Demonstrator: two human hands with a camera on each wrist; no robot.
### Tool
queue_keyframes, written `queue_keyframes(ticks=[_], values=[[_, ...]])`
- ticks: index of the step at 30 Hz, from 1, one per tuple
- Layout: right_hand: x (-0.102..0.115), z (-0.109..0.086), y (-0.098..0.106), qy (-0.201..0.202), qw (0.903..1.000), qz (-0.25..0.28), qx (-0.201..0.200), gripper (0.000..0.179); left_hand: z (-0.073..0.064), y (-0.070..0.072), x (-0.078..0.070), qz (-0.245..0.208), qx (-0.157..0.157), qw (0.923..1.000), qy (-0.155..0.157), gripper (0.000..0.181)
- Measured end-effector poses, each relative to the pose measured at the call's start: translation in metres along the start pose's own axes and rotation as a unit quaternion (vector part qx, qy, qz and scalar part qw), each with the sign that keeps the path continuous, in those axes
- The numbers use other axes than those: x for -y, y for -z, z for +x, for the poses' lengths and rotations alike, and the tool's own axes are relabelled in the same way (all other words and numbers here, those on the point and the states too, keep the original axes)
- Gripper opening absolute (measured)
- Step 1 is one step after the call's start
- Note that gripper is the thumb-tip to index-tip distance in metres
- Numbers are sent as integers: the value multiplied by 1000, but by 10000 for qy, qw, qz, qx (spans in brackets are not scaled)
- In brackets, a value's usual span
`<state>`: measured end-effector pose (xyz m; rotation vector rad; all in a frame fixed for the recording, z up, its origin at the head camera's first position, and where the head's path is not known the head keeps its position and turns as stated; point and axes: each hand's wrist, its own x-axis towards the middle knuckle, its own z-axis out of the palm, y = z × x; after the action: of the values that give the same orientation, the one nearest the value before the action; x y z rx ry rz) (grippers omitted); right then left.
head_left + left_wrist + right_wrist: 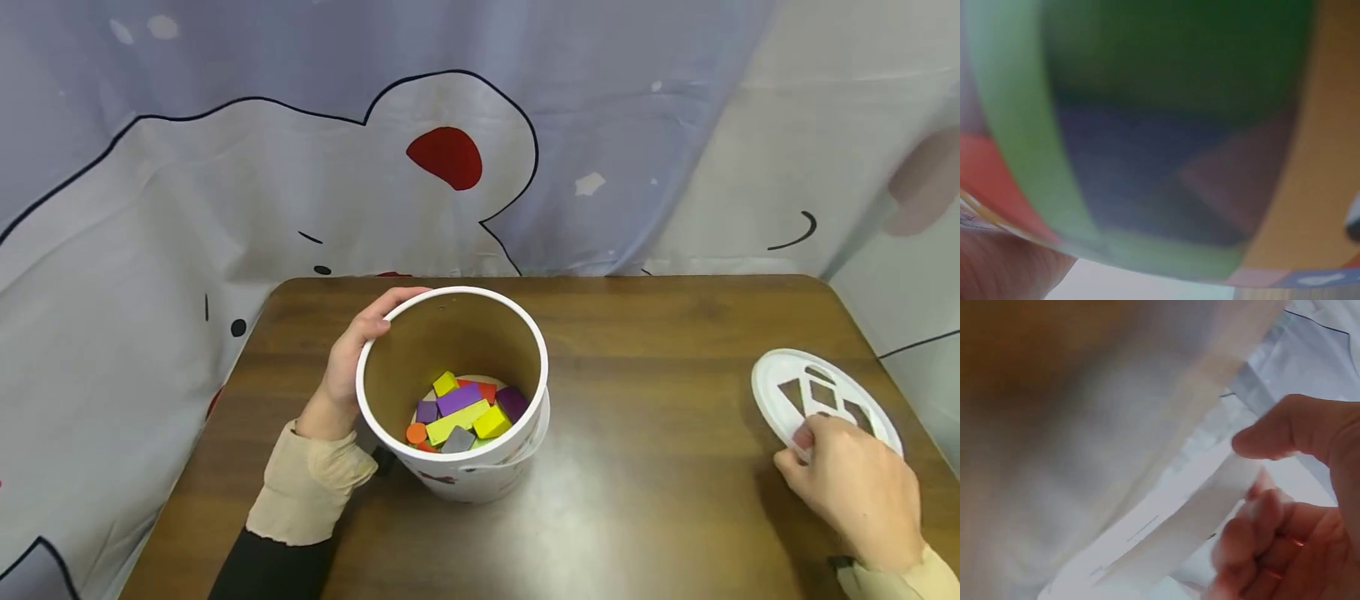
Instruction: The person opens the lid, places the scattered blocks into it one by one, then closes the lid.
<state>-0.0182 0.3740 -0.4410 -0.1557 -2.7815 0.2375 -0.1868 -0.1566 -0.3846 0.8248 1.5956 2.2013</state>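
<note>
A white bucket (468, 483) stands near the middle of the table, its open top tipped toward my view. My left hand (352, 358) holds its rim at the left, thumb over the edge and fingers along the outside. Inside lie several coloured toy blocks (459, 421): yellow, purple, red, orange and grey. Far to the right, my right hand (855, 483) pinches the near edge of a round white lid (772, 383) with shaped cut-outs. The right wrist view shows the thumb and curled fingers at its pale edge. Printed colours on the bucket's side (1166, 175) fill the left wrist view.
The brown wooden table (645, 375) stretches between bucket and lid. A patterned cloth (600, 150) hangs behind the table's back edge and along both sides. The bucket's white handle (536, 437) hangs down on its right side.
</note>
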Motion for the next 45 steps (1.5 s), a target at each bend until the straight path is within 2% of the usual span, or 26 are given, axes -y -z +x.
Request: queue_keyframes(ticks=[3, 6, 8, 11, 14, 17, 20, 21, 23, 25, 26, 29, 32, 35, 37, 38, 40, 42, 45], values=[[12, 12, 3, 505, 9934, 185, -1012, 18, -1, 2, -1, -37, -29, 10000, 2, 52], [25, 23, 13, 889, 9810, 302, -1696, 24, 0, 2, -2, -81, 17, 10000, 5, 51], [34, 30, 21, 952, 9757, 456, -1920, 26, 2, 2, -1, -101, 36, 9999, 7, 50], [47, 40, 32, 814, 9690, 886, -2159, 27, 3, 2, 1, -93, 69, 9999, -3, 49], [63, 48, 39, 647, 9567, 1423, -2455, 28, 5, 2, 2, -102, 96, 9999, -4, 49], [79, 55, 44, 548, 9395, 2001, -2725, 29, 7, 1, 3, -127, 99, 9999, 9, 50], [97, 62, 50, 480, 9173, 2634, -2946, 29, 8, 1, 3, -125, 75, 9999, 19, 50], [103, 64, 51, 435, 9078, 2893, -3005, 28, 8, 1, 4, -133, 69, 9999, 27, 50], [117, 68, 55, 326, 8813, 3540, -3115, 26, 8, 2, 4, -150, 63, 9999, 30, 50], [130, 71, 58, 198, 8419, 4313, -3238, 19, 8, 3, 5, -172, 67, 9998, 24, 50], [137, 74, 59, 141, 8144, 4772, -3298, 16, 8, 4, 5, -195, 79, 9998, 17, 51], [153, 81, 61, 18, 7204, 6026, -3434, 10, 8, 4, 5, -246, 103, 9996, -20, 51], [168, 89, 61, -48, 6385, 6965, -3273, 9, 8, 5, 5, -297, 119, 9995, -49, 51], [180, 95, 59, -286, 5925, 7551, -2793, 11, 7, 6, 6, -332, 145, 9993, -70, 50], [188, 97, 58, -501, 5707, 7824, -2442, 13, 7, 6, 7, -370, 143, 9992, -78, 50], [192, 97, 57, -631, 5643, 7908, -2287, 14, 7, 7, 8, -364, 137, 9992, -83, 50], [199, 98, 55, -891, 5601, 7989, -2002, 17, 7, 7, 8, -324, 116, 9994, -88, 50], [206, 98, 51, -1062, 5657, 7977, -1799, 19, 7, 8, 9, -278, 78, 9995, -93, 49], [216, 98, 42, -1212, 5830, 7906, -1426, 19, 8, 9, 10, -185, 74, 9997, -129, 47]])
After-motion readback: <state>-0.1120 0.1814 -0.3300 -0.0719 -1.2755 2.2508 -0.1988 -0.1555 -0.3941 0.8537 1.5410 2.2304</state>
